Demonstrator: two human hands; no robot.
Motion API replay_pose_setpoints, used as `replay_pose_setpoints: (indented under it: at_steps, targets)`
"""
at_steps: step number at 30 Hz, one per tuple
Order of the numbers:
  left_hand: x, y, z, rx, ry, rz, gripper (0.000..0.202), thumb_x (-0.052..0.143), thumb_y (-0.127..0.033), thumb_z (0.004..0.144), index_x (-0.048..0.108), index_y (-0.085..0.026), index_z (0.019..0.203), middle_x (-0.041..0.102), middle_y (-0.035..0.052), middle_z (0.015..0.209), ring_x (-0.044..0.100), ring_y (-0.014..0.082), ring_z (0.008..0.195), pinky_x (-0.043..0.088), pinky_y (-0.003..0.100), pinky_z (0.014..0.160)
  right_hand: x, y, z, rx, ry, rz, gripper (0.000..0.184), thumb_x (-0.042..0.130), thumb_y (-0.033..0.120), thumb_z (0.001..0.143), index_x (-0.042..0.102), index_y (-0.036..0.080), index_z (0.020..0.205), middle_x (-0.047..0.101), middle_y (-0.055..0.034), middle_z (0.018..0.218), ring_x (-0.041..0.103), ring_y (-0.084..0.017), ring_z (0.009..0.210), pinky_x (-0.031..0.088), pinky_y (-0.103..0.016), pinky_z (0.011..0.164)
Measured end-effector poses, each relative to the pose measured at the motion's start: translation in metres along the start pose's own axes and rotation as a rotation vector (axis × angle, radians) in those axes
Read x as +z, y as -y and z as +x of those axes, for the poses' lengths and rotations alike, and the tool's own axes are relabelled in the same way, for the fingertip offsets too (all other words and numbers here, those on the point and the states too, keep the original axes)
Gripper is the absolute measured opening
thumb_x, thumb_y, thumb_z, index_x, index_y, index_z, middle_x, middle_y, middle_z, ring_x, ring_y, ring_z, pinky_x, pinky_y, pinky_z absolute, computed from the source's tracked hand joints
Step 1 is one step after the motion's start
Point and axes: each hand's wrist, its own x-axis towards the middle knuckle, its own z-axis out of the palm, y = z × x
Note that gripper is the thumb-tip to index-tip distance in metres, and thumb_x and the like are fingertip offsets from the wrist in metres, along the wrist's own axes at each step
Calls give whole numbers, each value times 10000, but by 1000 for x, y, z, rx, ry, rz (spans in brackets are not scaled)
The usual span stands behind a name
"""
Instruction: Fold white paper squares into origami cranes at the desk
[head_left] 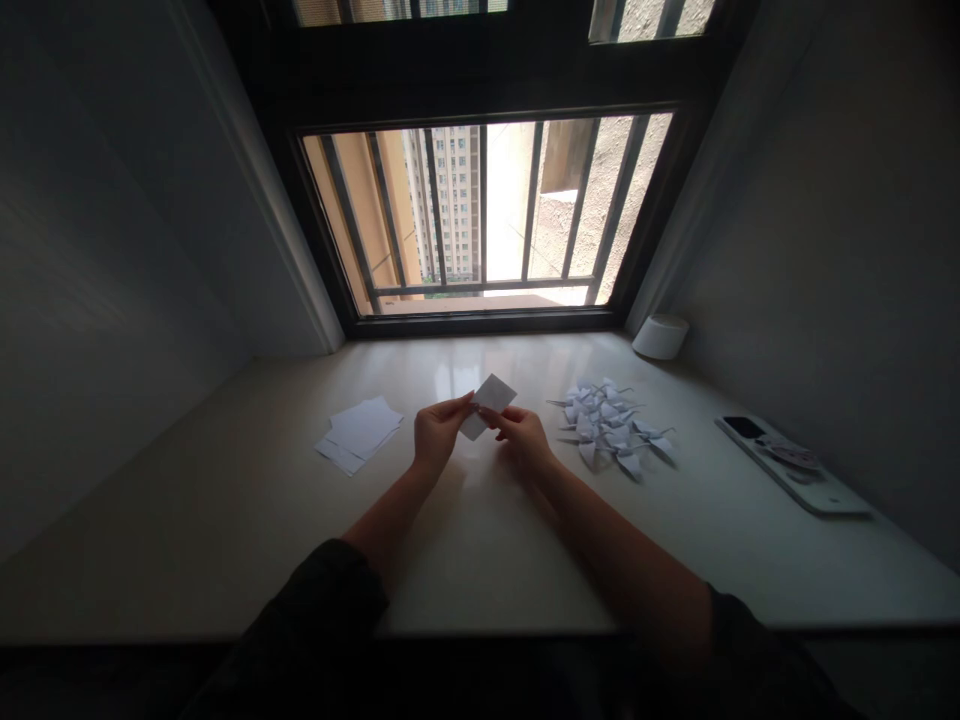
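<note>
A small folded piece of white paper (495, 390) is held up over the middle of the sill, with one corner pointing away from me. My left hand (439, 430) pinches its left edge between thumb and fingers. From the other side, my right hand (525, 432) grips it too, the thumb lying across its face. Part of the paper is hidden behind my fingers. To the right of my right hand lies a pile of folded white paper cranes (607, 420). Several white paper sheets (364, 430) are stacked loosely left of my left hand.
The pale window sill (300, 540) serves as the work surface. A dark-framed window (480, 322) with bars outside stands at the back. A white cup-like object (660, 337) sits in the back right corner. Along the right wall lies a long white device (825, 497) with a dark panel.
</note>
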Motion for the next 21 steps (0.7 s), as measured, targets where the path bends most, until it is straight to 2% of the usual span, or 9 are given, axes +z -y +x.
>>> replay_pose_setpoints:
  at_steps: [7, 13, 21]
  targets:
    - [5, 1, 1, -102, -72, -105, 365, 758, -343, 619, 717, -164, 934, 712, 86, 941, 646, 253, 921, 492, 368, 840, -2, 4, 1, 41, -100, -27, 350, 772, 485, 516, 650, 159, 551, 568, 9, 510, 414, -91, 468, 306, -256, 485]
    - [1, -2, 4, -91, -106, -66, 360, 748, -339, 634, 714, -160, 945, 708, 91, 959, 644, 254, 937, 496, 363, 844, -6, 6, 5, -73, 69, -58, 347, 677, 510, 648, 692, 163, 644, 617, -19, 584, 494, -117, 551, 353, -253, 535]
    - [-3, -6, 2, 10, -34, 43, 346, 696, -376, 691, 710, -174, 971, 716, 84, 939, 667, 244, 874, 523, 350, 785, -5, 6, 3, -141, 64, -150, 336, 673, 497, 669, 681, 164, 621, 649, -32, 608, 535, -139, 580, 372, -265, 575]
